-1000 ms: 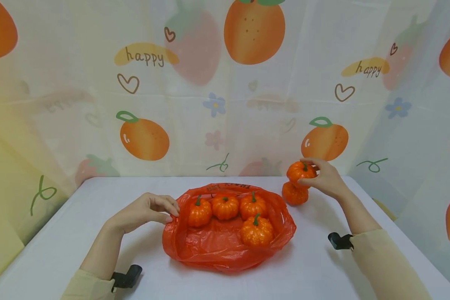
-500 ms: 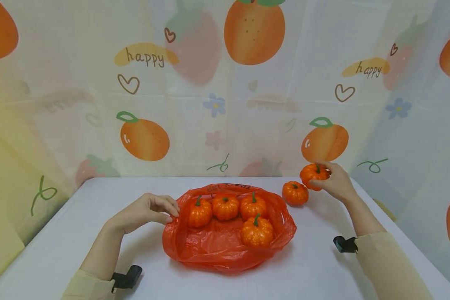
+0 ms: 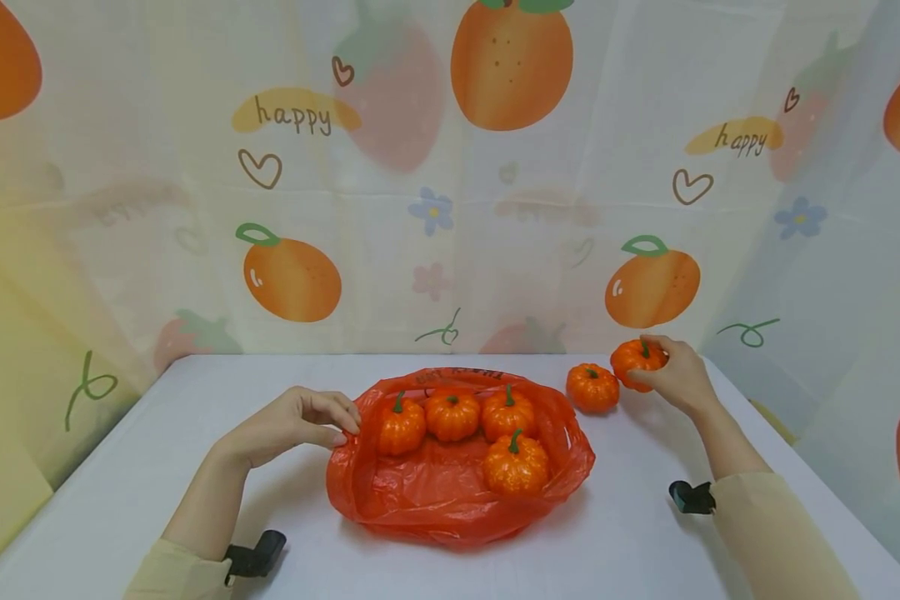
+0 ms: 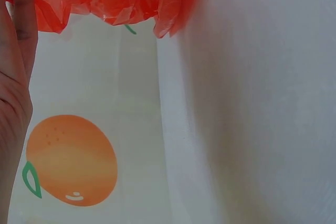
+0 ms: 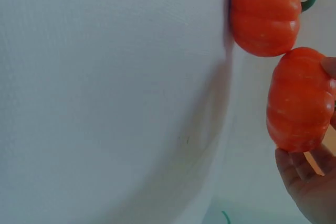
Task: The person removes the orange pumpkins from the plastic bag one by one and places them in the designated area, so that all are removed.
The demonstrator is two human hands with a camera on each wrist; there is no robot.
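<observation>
At the two o'clock side of the red plastic bag (image 3: 450, 523), out beyond its rim, the right hand (image 3: 682, 377) has a pumpkin (image 3: 635, 364) gripped, thumb below and fingers over the top, a hold that looks chosen to span its ribbed sides. It's off the white table (image 3: 120, 500), by the right wrist view! Just inward, also at two o'clock from the bag, sits a loose pumpkin (image 3: 592, 388); whether the pair touch, I can't tell.

Over at nine o'clock, the left hand (image 3: 292, 423) pinches the rim between thumb and fingertips, presumably to steady that soft wall and leave the mouth wide. And inside, four more: a ten o'clock pumpkin (image 3: 401, 427), a twelve o'clock pumpkin (image 3: 452, 418), a one o'clock pumpkin (image 3: 507, 417) and a three o'clock pumpkin (image 3: 516, 467), hugging the far and right walls, perhaps because the bag's curve gathers them there.
</observation>
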